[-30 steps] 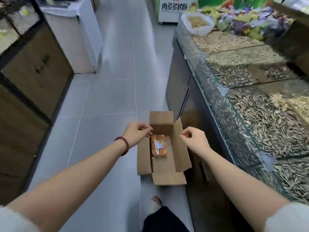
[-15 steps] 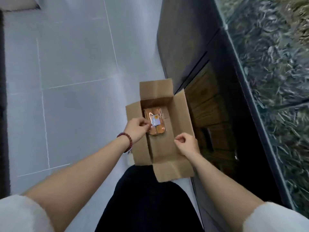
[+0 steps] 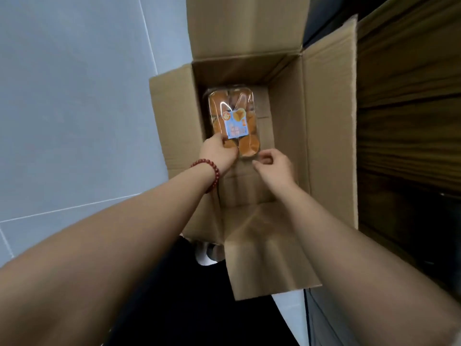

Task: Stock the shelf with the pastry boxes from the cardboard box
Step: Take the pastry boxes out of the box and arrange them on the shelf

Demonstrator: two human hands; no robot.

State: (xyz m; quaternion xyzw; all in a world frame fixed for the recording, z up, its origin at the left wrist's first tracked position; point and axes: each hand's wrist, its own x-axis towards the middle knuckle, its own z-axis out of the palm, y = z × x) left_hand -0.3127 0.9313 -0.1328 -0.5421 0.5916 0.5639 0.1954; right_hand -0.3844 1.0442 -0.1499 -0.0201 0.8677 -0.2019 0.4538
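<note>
Grey tiled floor [image 3: 74, 96] spreads out to the left of the left hand [image 3: 219, 152]. On it stands an open box [image 3: 324, 146], flaps spread, its walls around that hand and the right hand [image 3: 274, 167]. Right of the right hand stands a dark cabinet [image 3: 409, 121].

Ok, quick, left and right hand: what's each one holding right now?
Left hand: pinches the near end of the pastry box.
Right hand: fingers curled at its near right corner; whether it holds the box cannot be told.

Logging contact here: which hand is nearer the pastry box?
Left. The left hand grips the pastry box at its near-left corner; the right hand hovers beside its near-right corner.
</note>
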